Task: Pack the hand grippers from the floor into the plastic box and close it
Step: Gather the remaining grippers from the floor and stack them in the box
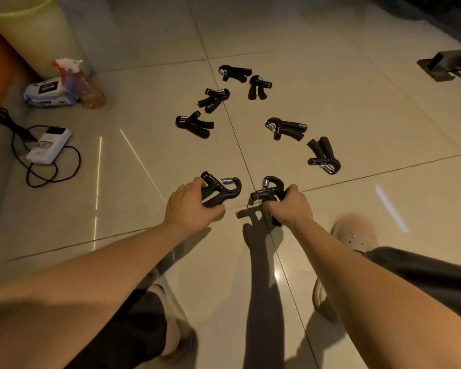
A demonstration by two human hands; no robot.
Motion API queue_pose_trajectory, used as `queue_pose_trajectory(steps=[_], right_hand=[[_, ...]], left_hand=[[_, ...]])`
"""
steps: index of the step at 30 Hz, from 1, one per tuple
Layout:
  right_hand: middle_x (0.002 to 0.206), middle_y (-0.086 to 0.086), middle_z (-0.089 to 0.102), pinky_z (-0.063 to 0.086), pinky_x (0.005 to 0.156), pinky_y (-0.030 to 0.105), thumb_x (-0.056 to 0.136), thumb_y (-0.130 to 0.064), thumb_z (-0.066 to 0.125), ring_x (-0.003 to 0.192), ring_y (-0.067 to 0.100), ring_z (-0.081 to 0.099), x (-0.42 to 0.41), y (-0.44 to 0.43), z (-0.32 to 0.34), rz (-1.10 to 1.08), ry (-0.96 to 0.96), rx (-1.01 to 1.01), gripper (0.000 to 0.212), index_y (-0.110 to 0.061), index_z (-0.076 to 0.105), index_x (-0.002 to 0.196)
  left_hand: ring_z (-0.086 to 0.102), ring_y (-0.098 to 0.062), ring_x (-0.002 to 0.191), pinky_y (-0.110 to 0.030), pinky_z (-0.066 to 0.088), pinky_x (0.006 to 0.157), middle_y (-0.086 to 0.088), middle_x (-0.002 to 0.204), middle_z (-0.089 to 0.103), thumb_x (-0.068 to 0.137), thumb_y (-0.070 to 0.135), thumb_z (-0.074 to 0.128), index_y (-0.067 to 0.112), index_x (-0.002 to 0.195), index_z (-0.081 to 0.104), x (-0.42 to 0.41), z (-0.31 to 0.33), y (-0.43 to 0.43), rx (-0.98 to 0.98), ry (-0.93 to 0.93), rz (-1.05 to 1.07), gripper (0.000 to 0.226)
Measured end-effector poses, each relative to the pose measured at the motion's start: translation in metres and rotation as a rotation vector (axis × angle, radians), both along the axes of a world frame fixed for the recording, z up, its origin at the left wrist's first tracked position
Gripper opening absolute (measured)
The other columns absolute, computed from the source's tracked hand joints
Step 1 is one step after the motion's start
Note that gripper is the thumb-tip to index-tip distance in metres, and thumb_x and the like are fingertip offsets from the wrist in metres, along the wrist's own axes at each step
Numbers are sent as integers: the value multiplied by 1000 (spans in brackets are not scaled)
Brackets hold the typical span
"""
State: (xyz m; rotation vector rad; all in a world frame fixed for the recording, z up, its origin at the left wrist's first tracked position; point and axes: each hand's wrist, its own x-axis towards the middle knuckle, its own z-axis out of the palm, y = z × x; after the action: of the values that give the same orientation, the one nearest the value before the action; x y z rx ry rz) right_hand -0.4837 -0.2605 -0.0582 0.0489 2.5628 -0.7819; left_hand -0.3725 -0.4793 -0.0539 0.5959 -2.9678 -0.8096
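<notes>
Several black hand grippers with metal springs lie scattered on the tiled floor, among them one [194, 124] at mid-left, one [286, 128] at mid-right and one [324, 155] further right. My left hand [190, 205] is closed around the handles of a hand gripper [222, 189] just above the floor. My right hand [290, 206] grips the handles of another hand gripper [270, 189] beside it. The plastic box is not in view.
A white device [49, 145] with a black cable lies on the left. A wipes pack [48, 94] and a spray bottle [69, 73] stand near a pale bin [37, 30]. My feet in light slippers [354, 233] are below. A dark stand [442, 65] sits far right.
</notes>
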Motion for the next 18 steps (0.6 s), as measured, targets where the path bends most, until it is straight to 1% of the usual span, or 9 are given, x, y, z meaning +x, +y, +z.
queue_pose_trajectory(steps=[3, 5, 8, 11, 14, 15, 17, 18], right_hand=[[110, 10, 62, 57, 77, 41, 76, -41, 75, 96, 27, 63, 26, 15, 32, 14, 62, 28, 63, -11, 47, 123], [111, 10, 62, 56, 79, 40, 78, -40, 77, 97, 26, 62, 55, 30, 60, 19, 88, 22, 63, -11, 48, 125], [111, 10, 62, 57, 86, 42, 78, -35, 81, 99, 26, 62, 105, 59, 99, 5, 109, -8, 61, -11, 49, 124], [108, 9, 61, 55, 85, 39, 77, -31, 82, 99, 26, 61, 161, 93, 133, -14, 145, -6, 58, -11, 50, 121], [109, 10, 62, 57, 87, 41, 76, -28, 84, 99, 27, 63, 213, 131, 157, -53, 144, 19, 56, -10, 52, 118], [109, 11, 63, 56, 85, 40, 76, -27, 85, 99, 28, 64, 230, 145, 163, -72, 134, 30, 56, -9, 53, 118], [108, 12, 63, 53, 74, 35, 75, -24, 86, 98, 28, 62, 264, 176, 175, -121, 93, 64, 56, -6, 55, 118], [108, 13, 63, 51, 72, 35, 75, -22, 87, 97, 29, 62, 280, 193, 179, -148, 63, 85, 56, -4, 56, 118]], left_hand=[[59, -21, 92, -39, 51, 84, 3, 101, 63, 72, 63, 76, 24, 113, 53, 29, 26, 8, -6, 3, -47, 60], [60, -22, 95, -40, 52, 87, 2, 103, 65, 72, 60, 77, 23, 112, 54, 53, 50, 17, -22, -25, -115, 59], [59, -24, 98, -43, 52, 87, 1, 104, 65, 70, 59, 79, 24, 110, 54, 86, 84, 33, -71, -77, -210, 58], [57, -26, 99, -45, 52, 88, -1, 104, 63, 69, 57, 81, 24, 109, 54, 119, 106, 52, -87, -93, -294, 59], [56, -26, 98, -44, 51, 87, -1, 104, 63, 69, 58, 83, 26, 109, 53, 147, 119, 77, -103, -104, -419, 60], [56, -25, 97, -42, 51, 86, 0, 103, 63, 68, 57, 84, 27, 107, 52, 155, 122, 88, -103, -116, -463, 59], [55, -24, 95, -40, 49, 83, 1, 102, 62, 68, 55, 85, 28, 105, 51, 171, 131, 119, -120, -142, -569, 57], [54, -23, 95, -41, 48, 83, 1, 102, 61, 68, 55, 86, 28, 105, 51, 178, 136, 136, -135, -151, -625, 57]])
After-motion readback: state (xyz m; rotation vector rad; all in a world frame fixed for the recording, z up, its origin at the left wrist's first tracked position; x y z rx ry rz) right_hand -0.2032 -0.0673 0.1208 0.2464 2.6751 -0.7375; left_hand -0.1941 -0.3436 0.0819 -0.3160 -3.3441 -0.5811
